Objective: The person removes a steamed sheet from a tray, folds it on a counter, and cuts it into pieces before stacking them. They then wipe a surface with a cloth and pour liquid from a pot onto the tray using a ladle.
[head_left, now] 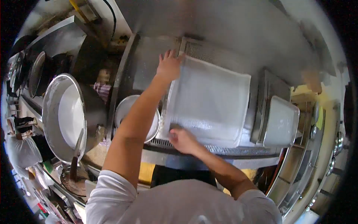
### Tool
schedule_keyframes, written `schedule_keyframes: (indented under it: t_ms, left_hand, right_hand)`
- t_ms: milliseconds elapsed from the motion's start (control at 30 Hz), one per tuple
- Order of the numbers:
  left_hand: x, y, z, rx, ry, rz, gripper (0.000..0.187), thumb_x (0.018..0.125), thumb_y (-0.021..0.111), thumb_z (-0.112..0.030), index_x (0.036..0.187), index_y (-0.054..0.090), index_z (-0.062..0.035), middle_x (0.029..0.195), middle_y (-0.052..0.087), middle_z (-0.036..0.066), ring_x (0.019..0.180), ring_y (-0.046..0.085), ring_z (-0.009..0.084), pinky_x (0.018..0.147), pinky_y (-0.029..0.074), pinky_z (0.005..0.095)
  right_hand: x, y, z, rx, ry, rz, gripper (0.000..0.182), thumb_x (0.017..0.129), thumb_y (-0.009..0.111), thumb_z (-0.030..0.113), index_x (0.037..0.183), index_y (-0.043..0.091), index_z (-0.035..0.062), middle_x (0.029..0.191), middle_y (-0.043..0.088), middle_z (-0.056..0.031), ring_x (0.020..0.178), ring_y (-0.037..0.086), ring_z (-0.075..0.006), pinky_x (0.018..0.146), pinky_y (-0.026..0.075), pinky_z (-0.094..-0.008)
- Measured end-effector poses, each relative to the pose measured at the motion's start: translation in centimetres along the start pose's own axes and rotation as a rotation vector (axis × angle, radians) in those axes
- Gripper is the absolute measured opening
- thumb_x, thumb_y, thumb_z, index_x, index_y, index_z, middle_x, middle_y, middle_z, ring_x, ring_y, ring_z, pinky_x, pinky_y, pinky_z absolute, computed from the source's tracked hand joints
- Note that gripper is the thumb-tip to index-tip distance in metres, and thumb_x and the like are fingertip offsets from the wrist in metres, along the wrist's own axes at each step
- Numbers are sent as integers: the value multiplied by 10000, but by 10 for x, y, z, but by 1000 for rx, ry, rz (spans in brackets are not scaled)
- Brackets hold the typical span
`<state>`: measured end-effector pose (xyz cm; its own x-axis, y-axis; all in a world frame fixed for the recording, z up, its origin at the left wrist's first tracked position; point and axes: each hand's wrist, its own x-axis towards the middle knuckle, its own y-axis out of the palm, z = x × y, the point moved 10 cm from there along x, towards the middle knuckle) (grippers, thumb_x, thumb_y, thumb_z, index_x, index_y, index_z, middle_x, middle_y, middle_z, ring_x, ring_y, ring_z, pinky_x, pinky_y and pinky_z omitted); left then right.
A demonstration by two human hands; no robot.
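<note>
A large white, slightly translucent sheet (210, 102) lies spread over a flat metal surface in front of me. My left hand (169, 68) is at its far left corner, fingers apart and stretched out, the corner by its thumb side. At the near left corner my right hand (182, 140) is closed, its fingers curled against the sheet's edge. A round metal bowl (156, 128) with white contents stands to the left, partly hidden under my left forearm.
Left is a large metal pot (82, 112) of white liquid, a brown-handled tool (74, 168) leaning on its rim. A wire strainer (80, 183) sits below. To the right stands a rectangular metal tray (281, 121) with whitish contents. Another person (26, 151) is at far left.
</note>
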<state>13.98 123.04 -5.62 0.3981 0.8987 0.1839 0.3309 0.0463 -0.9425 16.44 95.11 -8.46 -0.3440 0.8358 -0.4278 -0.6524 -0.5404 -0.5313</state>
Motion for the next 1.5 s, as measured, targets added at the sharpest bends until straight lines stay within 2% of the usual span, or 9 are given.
schedule_keyframes:
  t_ms: [33, 267, 333, 433, 567, 767, 1033, 1233, 1500]
  left_hand:
    - [-10, -15, -6, -40, 11, -57, 532, 900, 564, -157, 1431, 566, -169, 1479, 477, 212, 1438, 375, 400, 1149, 330, 611]
    - [-182, -22, -85, -53, 164, 411, 258, 740, 696, -128, 980, 686, -36, 909, 726, 178, 862, 712, 356, 827, 548, 484]
    - [-224, -6, -100, -119, 159, 593, 295, 740, 708, -141, 1009, 674, -25, 952, 727, 172, 915, 713, 328, 851, 541, 459]
    - [-241, -15, -123, 54, 312, 531, 302, 758, 686, -126, 1040, 659, -23, 979, 727, 166, 962, 714, 312, 877, 532, 429]
    - [-236, -12, -119, 89, 226, 646, 307, 769, 672, -107, 1061, 642, -17, 994, 723, 170, 997, 710, 312, 898, 524, 419]
    - [-212, -18, -136, -92, 74, 474, 338, 803, 696, -149, 1106, 640, -11, 965, 726, 191, 961, 703, 360, 861, 543, 477]
    - [-210, -47, -218, -432, 51, 163, 258, 852, 718, -157, 1094, 697, -71, 859, 726, 172, 805, 706, 364, 745, 569, 469]
    - [-256, -55, -224, -527, -143, 148, 221, 852, 722, -120, 1064, 699, -62, 844, 724, 167, 759, 703, 350, 709, 571, 444]
    - [-313, -48, -201, -522, -319, 86, 192, 860, 729, -107, 1045, 724, -52, 840, 724, 163, 694, 702, 316, 653, 577, 410]
  right_hand:
    - [-2, -11, -6, 4, 81, -37, 293, 907, 642, 258, 1090, 698, 35, 1023, 711, -247, 995, 678, -435, 891, 536, -524]
    - [-3, -69, -4, -167, 32, -100, 231, 890, 605, 191, 1022, 721, 40, 1029, 717, -225, 995, 674, -423, 907, 533, -520]
    - [-3, -51, -19, -147, -1, -91, 217, 875, 602, 174, 989, 731, 43, 1015, 727, -208, 997, 679, -408, 921, 524, -522]
    - [-41, -50, -54, -488, 58, -21, 227, 839, 593, 128, 1004, 735, 63, 1047, 723, -192, 1084, 664, -381, 951, 493, -505]
    - [-127, -116, -135, -861, 371, 17, 235, 850, 593, 122, 996, 762, 48, 1015, 747, -165, 1045, 696, -320, 990, 473, -476]
    - [-176, -166, -182, -472, 349, -346, 234, 842, 607, 155, 1002, 735, 42, 1009, 724, -205, 962, 687, -412, 848, 559, -490]
    - [-107, -310, -234, -164, 216, -930, 398, 853, 697, 313, 1145, 716, 43, 1107, 720, -232, 1052, 682, -413, 919, 540, -468]
    - [-11, -396, -252, -327, 333, -891, 462, 867, 705, 320, 1196, 668, -3, 1230, 676, -253, 1131, 650, -409, 966, 516, -468]
    - [43, -396, -241, -521, 424, -623, 451, 857, 713, 277, 1208, 656, 1, 1215, 673, -269, 1138, 641, -426, 989, 500, -509]
